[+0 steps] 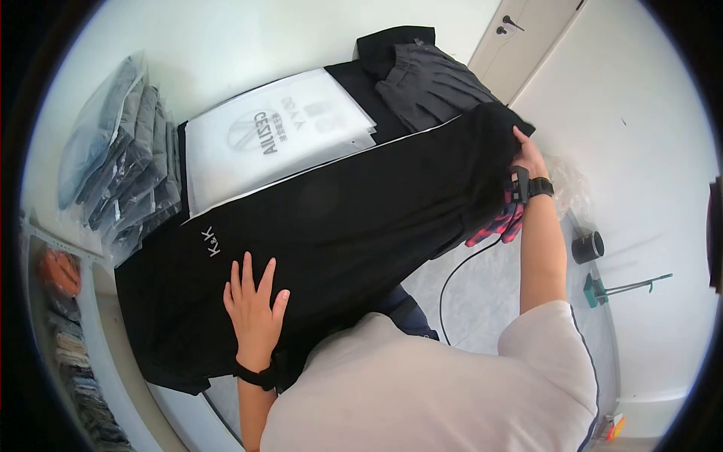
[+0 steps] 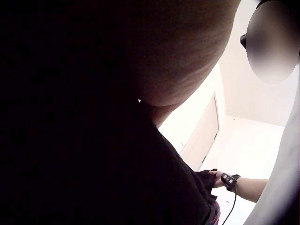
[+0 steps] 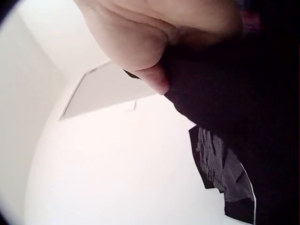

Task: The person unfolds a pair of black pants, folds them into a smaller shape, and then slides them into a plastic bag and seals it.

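A long black cloth (image 1: 346,203), with a white edge line and white "K&K" letters, spreads across the head view. My left hand (image 1: 254,309) lies flat on it just below the letters, fingers straight and spread. At the cloth's right end my right hand (image 1: 530,157) grips the edge, thumb on top; its other fingers are mostly hidden. In the right wrist view the thumb (image 3: 157,80) presses against the cloth's border. Behind the cloth lies a dark grey pleated skirt (image 1: 433,84), beside a stack of printed frosted plastic bags (image 1: 301,113).
Grey garments in clear bags (image 1: 139,151) are piled at the left by the wall. Below them a shelf (image 1: 98,294) holds folded clothes. Red-and-black checked fabric (image 1: 493,228) hangs under the right hand. On the floor stand a black bin (image 1: 587,246) and a green dustpan (image 1: 595,290).
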{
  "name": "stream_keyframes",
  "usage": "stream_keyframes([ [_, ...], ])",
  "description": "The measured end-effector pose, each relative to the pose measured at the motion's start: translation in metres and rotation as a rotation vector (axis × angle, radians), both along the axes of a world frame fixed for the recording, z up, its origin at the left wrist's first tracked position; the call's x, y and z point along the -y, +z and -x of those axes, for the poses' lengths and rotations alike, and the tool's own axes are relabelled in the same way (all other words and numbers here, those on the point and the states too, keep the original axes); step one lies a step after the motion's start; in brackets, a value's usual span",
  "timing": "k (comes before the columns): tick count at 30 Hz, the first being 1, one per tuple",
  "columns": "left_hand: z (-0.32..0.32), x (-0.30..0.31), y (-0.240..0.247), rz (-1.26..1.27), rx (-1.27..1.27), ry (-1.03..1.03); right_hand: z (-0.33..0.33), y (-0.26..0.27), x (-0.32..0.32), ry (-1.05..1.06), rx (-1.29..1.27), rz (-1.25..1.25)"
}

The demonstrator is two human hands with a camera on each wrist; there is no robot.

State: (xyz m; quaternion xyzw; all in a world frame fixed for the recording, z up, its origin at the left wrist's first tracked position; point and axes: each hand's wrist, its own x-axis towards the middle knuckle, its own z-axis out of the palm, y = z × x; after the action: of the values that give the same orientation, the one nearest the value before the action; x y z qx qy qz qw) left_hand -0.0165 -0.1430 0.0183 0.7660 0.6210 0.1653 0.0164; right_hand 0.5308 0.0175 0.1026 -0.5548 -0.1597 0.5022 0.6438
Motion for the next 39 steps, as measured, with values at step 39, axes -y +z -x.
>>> stream_keyframes([
  [39,0.000,-0.007,0.079,0.219,-0.028,-0.163,0.221,-0.091,0.090,0.497,1.714,-0.415],
])
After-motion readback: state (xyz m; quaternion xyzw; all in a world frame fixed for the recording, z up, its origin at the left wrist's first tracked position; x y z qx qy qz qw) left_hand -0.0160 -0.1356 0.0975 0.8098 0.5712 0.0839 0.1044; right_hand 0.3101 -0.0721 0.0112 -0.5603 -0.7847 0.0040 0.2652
